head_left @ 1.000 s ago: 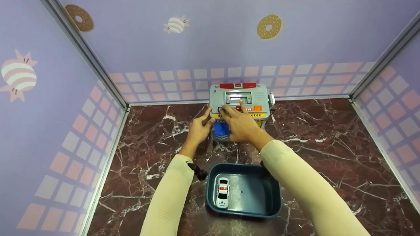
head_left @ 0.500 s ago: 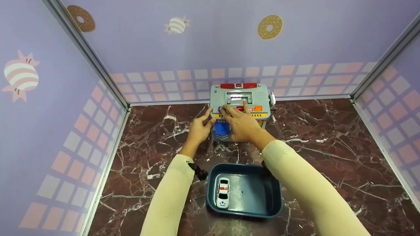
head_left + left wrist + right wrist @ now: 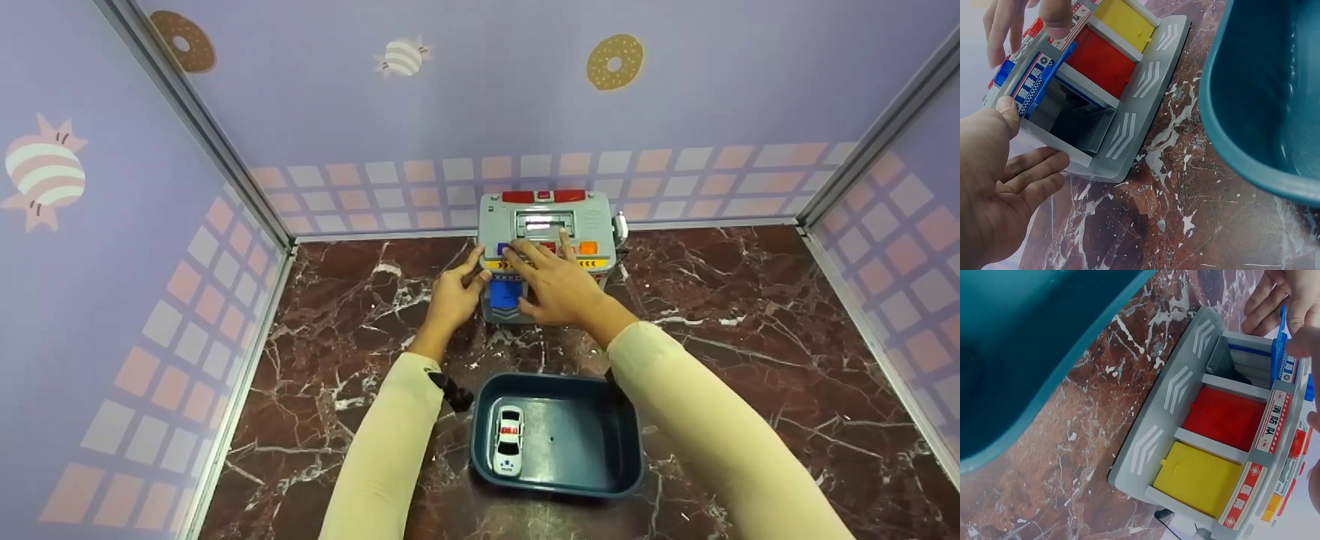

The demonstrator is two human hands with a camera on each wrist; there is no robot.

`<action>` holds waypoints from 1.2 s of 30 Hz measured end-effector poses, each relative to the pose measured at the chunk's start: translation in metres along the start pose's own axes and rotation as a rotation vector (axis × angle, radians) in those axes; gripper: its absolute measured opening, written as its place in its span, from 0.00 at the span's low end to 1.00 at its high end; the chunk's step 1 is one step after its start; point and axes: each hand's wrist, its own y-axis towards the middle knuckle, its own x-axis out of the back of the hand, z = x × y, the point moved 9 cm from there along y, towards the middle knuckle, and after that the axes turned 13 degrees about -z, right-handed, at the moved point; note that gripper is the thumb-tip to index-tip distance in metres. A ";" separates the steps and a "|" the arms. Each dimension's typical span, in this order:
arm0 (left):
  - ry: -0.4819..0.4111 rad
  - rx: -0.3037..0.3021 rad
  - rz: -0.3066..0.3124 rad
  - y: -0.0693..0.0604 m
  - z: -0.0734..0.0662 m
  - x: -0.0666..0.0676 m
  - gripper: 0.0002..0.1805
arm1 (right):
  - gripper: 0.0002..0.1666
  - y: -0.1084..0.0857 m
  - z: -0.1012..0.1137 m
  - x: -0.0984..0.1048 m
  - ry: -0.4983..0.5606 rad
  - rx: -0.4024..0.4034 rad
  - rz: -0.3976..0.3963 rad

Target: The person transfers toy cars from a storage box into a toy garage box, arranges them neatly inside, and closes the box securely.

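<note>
One toy garage (image 3: 506, 226) stands at the rear wall (image 3: 510, 97); I count three bays. One blue door (image 3: 1278, 351) is raised; one red door (image 3: 1227, 417) and one yellow door (image 3: 1197, 475) are closed. Left hand (image 3: 454, 296): fingers extended, thumb touching the garage's left corner. Right hand (image 3: 559, 289): fingers spread over the roof, tips at one blue button (image 3: 502, 248). One tray (image 3: 577, 442) contains one toy car (image 3: 509, 444).

The grey boxy toy station (image 3: 585, 223) looks like smooth moulded plastic; at six o'clock from it, the dark teal rounded-rectangular tub (image 3: 559, 491) is shiny plastic; at the tub's nine o'clock, the white toy car (image 3: 508, 454) looks glossy; the red-brown veined surface (image 3: 720, 345) resembles polished stone; the cream sleeve (image 3: 697, 405) is matt cloth.
</note>
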 end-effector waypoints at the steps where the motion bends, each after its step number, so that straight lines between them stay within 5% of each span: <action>1: 0.003 -0.001 0.000 0.000 0.000 0.000 0.32 | 0.52 -0.001 0.000 0.001 0.003 -0.001 -0.002; 18: -0.029 0.001 -0.004 -0.001 -0.003 0.001 0.31 | 0.57 -0.019 -0.002 0.018 -0.001 0.049 -0.055; 36: -0.017 -0.005 0.000 -0.001 -0.003 0.001 0.31 | 0.51 -0.042 0.019 0.024 -0.006 0.135 -0.115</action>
